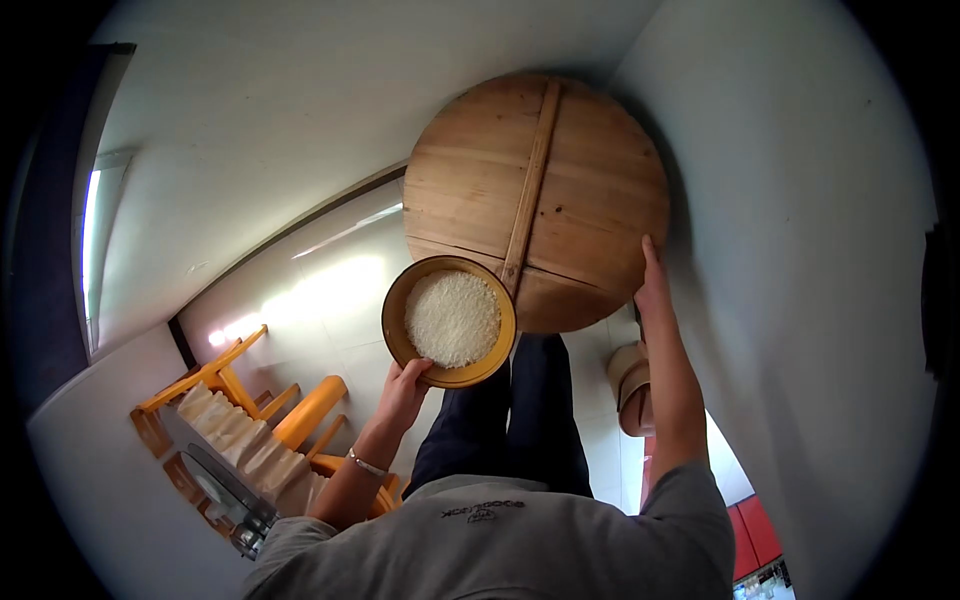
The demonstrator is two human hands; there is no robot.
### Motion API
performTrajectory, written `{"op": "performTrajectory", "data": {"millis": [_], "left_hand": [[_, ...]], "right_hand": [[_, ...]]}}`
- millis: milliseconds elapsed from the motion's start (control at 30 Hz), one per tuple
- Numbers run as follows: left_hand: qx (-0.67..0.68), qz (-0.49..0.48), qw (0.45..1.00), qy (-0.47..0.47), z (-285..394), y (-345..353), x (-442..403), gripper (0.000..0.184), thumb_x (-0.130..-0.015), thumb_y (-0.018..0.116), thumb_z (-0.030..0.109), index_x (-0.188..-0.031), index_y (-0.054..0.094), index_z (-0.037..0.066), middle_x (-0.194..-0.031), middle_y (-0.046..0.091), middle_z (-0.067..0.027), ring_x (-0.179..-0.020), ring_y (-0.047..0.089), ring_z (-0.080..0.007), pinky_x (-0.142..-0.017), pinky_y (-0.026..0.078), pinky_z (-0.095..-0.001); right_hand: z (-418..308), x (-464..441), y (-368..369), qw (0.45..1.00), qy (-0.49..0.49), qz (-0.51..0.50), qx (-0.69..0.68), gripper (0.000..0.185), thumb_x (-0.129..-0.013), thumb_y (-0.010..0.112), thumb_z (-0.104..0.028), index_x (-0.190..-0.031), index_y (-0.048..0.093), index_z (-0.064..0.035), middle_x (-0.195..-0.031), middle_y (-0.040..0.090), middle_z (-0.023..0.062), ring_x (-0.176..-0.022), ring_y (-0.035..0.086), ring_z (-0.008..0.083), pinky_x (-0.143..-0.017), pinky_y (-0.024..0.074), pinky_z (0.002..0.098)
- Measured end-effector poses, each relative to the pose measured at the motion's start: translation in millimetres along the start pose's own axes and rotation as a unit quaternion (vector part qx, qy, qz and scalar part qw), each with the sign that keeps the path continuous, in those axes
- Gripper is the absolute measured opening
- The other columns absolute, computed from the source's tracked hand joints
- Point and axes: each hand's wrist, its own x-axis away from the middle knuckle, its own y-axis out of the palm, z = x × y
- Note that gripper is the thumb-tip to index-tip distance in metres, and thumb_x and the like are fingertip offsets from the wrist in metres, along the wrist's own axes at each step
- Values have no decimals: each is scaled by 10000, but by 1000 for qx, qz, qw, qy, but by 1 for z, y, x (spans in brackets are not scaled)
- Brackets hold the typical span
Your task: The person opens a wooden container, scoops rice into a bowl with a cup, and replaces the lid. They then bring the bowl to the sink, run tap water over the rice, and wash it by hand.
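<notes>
My left hand (404,393) grips the near rim of a yellow-brown bowl (394,325), with the thumb over the edge. White rice grains (452,318) fill much of the bowl, which is held roughly level. Beyond it is a large round wooden lid (590,190) made of planks, with a batten across its face. The bowl overlaps the lid's lower left edge in view. On the lid's right edge, my right hand (653,285) has its fingers closed round the rim; part of that grip is hidden behind the wood.
White walls (800,220) meet in a corner behind the lid. To the left stands orange wooden furniture (310,410) with pale cloth, beside a fan (215,490). A brown round container (632,390) is on the tiled floor (345,310) at right, near red panels (757,530).
</notes>
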Motion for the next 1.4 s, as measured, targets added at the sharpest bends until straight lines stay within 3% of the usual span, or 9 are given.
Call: {"op": "performTrajectory", "data": {"millis": [67,133,233,467,633,733,933,1167,1400], "left_hand": [[-3,10,1000,-3,10,18,-1,149,-886,522,70,-1017,532,-1,-939,596,-51,-842,580,-140,-733,472,-275],[-23,2,1000,1,9,26,-2,144,-887,521,77,-1011,535,5,-920,593,-44,-811,567,-126,-710,460,-261],[-73,-18,997,-5,1,15,-6,140,-888,521,94,-1002,538,15,-888,585,-32,-764,540,-99,-658,431,-237],[-223,-96,970,-1,21,38,-6,185,-888,514,100,-1049,522,8,-905,584,-23,-761,538,-95,-633,442,-253],[-336,-219,916,-2,40,45,16,320,-891,497,62,-1199,463,-17,-1060,597,-76,-980,588,-176,-854,497,-328],[-382,-312,870,-7,37,66,32,350,-886,500,61,-1222,447,-20,-1087,584,-77,-981,586,-175,-845,503,-328],[-583,-464,663,71,-7,140,89,439,-844,559,89,-1258,451,-12,-1139,564,-101,-1015,544,-170,-856,461,-306],[-643,-608,461,65,-111,225,205,433,-817,561,89,-1220,459,-33,-1078,570,-80,-961,533,-150,-832,458,-299],[-676,-614,385,-137,-273,239,332,570,-767,591,135,-1294,418,6,-1156,546,-76,-1019,538,-148,-896,451,-290]], "right_hand": [[-3,-21,10,996,-47,21,66,638,-866,621,-433,-1290,463,17,-1300,506,130,-1187,486,265,-985,395,369],[1,-38,6,906,-69,119,401,660,-884,540,-516,-1225,508,48,-1230,548,212,-1153,513,339,-963,405,403],[6,-57,-6,803,-71,120,580,686,-892,472,-562,-1143,546,73,-1111,581,291,-1072,545,411,-915,428,444],[8,-28,-21,732,-112,149,656,614,-898,461,-543,-1057,580,38,-875,612,268,-891,632,354,-761,503,405],[40,143,-23,982,-32,-149,112,485,-940,477,-422,-1319,411,-125,-1164,529,67,-1087,533,177,-818,492,361],[37,268,-22,973,-20,-213,-85,564,-933,512,-414,-1392,337,-137,-1226,499,23,-1152,480,161,-902,442,365],[79,384,-55,981,-97,63,-153,507,-860,563,-105,-1338,401,-59,-1185,535,52,-1084,496,153,-894,423,282],[107,513,-151,921,-194,185,-283,446,-777,531,-34,-1218,467,-9,-1035,567,42,-933,525,132,-815,427,255],[172,628,-275,838,-241,271,-407,383,-750,517,22,-1132,505,20,-992,572,50,-901,538,135,-800,445,270]]}}
